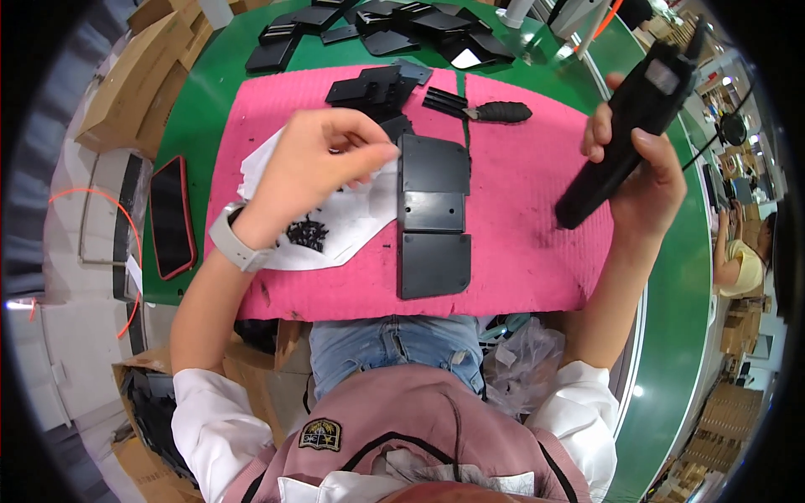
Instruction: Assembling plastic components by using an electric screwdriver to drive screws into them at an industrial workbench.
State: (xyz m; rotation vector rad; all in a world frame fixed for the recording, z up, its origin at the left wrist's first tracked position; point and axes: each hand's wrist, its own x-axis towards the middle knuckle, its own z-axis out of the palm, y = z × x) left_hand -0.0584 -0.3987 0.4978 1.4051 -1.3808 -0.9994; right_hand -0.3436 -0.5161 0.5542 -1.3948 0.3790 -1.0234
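Observation:
My left hand (pixel 331 155), with a grey watch band on its wrist, has thumb and forefinger pinched at the upper left edge of a black hinged plastic part (pixel 434 265). Whatever sits between those fingertips is too small or hidden to make out. That part lies on a pink foam mat (pixel 524 277); two black panels are joined by a middle plate with small holes. Raised at the right, my right hand (pixel 650 172) is wrapped round a black electric screwdriver (pixel 625 138), its lower end tilted down to the left. White paper (pixel 356 230) under my left wrist bears small black screws (pixel 308 234).
Black plates (pixel 377 90) are piled on the mat's far side, beside a tool with a dark wrapped handle (pixel 501 111). More black panels (pixel 394 29) heap at the green table's (pixel 205 109) back. A red-cased phone (pixel 172 218) lies left; cardboard boxes (pixel 138 84) stand beyond.

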